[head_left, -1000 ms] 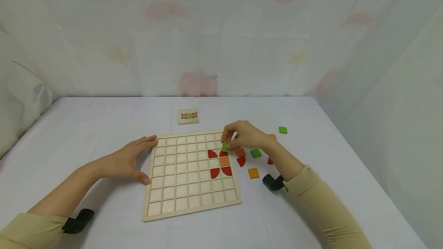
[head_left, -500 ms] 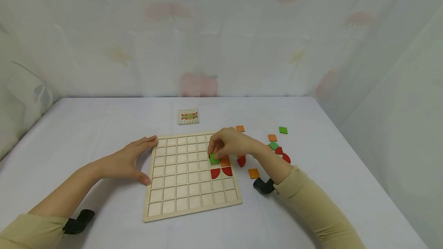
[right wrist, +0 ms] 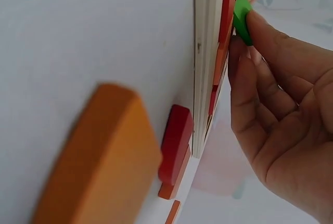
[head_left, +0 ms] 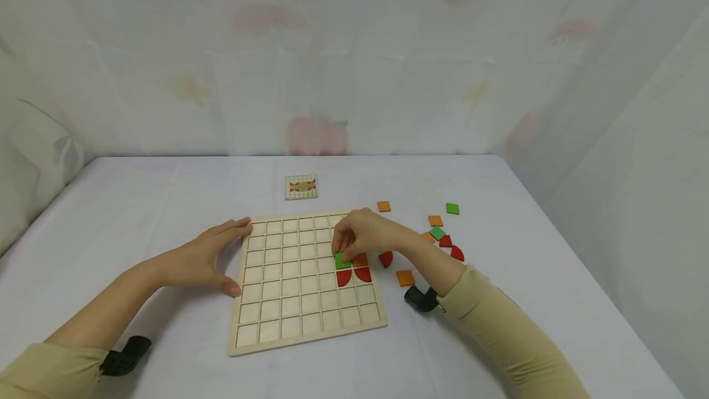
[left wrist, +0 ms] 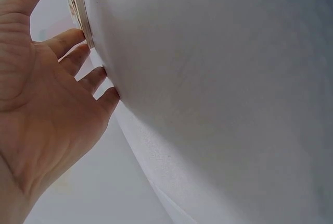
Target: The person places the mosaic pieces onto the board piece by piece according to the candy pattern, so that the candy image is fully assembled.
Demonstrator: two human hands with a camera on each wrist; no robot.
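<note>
Right hand moved from loose pieces onto wooden board, bringing green square along. Fingertips now pinch green square: small, flat, bright green, sharp corners. Square sits low over board cell, tilted a bit in right wrist view. Just beside grip: orange square. Just below grip: two red quarter rounds. Left hand flat on desk, fingers straight, touching board's left edge. Behind right hand: loose red, orange, green pieces on desk.
</note>
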